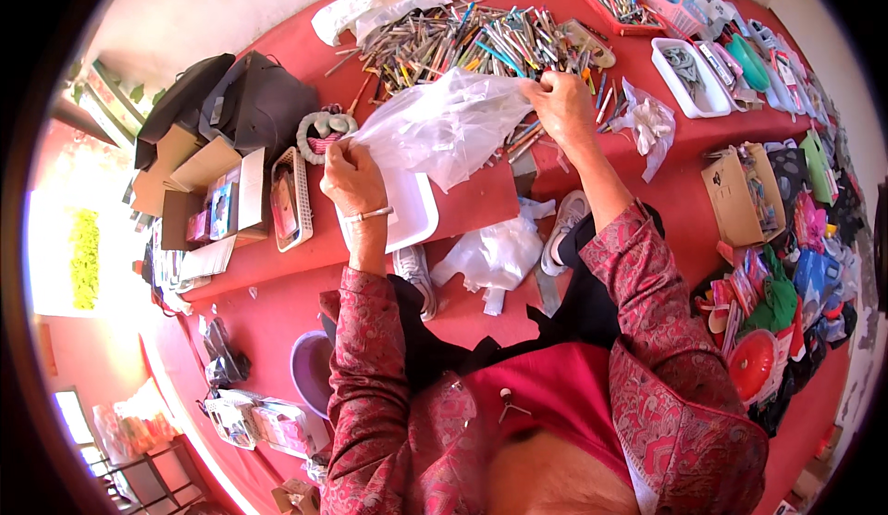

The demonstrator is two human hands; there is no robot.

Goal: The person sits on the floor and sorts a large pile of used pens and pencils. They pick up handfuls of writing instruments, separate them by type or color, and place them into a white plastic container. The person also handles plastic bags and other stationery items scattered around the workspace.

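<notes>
LH (pixel 353 177) & RH (pixel 562 104) are spanning a translucent plastic bag (pixel 444 127) above the red bench (pixel 483 204). LH grip is pinching the bag's L edge; RH grip is pinching its upper R corner. Bag is hanging approx. btwn the pen pile (pixel 444 43) and the white tray (pixel 418 208), partly overlapping both in view. Tray is lying nr. bench's near edge; a narrow basket (pixel 292 199) is standing L of it.
</notes>
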